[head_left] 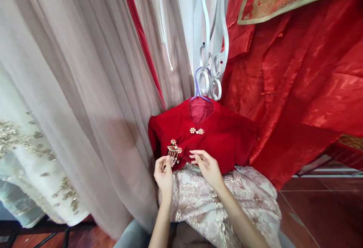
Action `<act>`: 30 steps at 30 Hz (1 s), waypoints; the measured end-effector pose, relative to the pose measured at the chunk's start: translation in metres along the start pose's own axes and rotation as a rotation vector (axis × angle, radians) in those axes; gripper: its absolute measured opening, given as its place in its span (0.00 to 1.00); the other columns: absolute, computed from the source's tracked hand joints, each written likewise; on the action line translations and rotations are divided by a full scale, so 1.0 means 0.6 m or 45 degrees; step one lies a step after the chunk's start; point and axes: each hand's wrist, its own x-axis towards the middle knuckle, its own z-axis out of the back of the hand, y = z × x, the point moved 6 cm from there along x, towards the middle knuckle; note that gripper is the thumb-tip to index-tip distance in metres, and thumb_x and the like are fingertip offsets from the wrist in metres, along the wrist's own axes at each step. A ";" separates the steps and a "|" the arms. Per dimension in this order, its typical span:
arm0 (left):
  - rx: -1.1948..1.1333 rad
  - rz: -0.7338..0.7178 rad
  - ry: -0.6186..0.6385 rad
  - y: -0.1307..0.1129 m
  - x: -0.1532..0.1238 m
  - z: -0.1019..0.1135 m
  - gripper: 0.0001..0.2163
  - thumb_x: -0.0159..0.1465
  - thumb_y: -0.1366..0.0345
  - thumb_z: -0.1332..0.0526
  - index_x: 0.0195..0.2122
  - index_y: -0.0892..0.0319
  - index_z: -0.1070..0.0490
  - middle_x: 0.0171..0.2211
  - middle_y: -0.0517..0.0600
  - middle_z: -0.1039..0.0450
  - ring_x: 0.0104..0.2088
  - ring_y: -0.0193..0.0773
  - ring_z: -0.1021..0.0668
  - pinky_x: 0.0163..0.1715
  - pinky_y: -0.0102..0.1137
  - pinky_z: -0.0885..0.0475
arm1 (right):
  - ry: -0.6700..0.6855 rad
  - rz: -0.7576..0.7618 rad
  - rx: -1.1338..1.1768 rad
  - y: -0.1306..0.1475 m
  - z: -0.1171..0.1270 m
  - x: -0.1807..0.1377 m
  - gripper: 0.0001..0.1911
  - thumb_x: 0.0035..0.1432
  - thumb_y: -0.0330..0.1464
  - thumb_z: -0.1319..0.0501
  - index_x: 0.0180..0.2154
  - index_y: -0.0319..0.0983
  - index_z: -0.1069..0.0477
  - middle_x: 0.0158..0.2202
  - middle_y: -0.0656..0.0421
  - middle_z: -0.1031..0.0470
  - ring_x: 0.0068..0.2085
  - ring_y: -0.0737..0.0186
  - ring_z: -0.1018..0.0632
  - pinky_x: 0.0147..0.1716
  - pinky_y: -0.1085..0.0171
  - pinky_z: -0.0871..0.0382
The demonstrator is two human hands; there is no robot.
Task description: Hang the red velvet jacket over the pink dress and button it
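Observation:
A red velvet jacket point(221, 138) with a patterned cream skirt part point(198, 195) hangs low in front of me on a purple hanger point(197, 83). A jewelled flower clasp point(197, 131) sits just below its neckline. Lower left on the chest is a jewelled ornament with beaded tassels point(173, 150). My left hand point(164, 172) is closed, its thumb and fingers pinched at the tassels' lower end. Just to the right, my right hand point(207, 167) is held over the jacket's lower front, fingers apart and slightly bent. Whether its fingertips touch the cloth I cannot tell.
Pale sheer drapes point(93, 89) fill the left, beside a white gown with gold trim point(42, 157). A white scrolled metal stand point(217, 66) rises behind the hanger. Large red satin garments point(283, 81) hang at right, above a red tiled floor point(320, 210).

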 end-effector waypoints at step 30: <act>0.184 0.083 0.264 0.076 -0.038 -0.022 0.14 0.53 0.61 0.36 0.39 0.60 0.30 0.41 0.57 0.25 0.34 0.37 0.21 0.38 0.34 0.25 | -0.282 0.057 -0.356 -0.101 -0.012 -0.033 0.15 0.53 0.29 0.43 0.45 0.39 0.34 0.44 0.51 0.29 0.45 0.57 0.24 0.37 0.59 0.22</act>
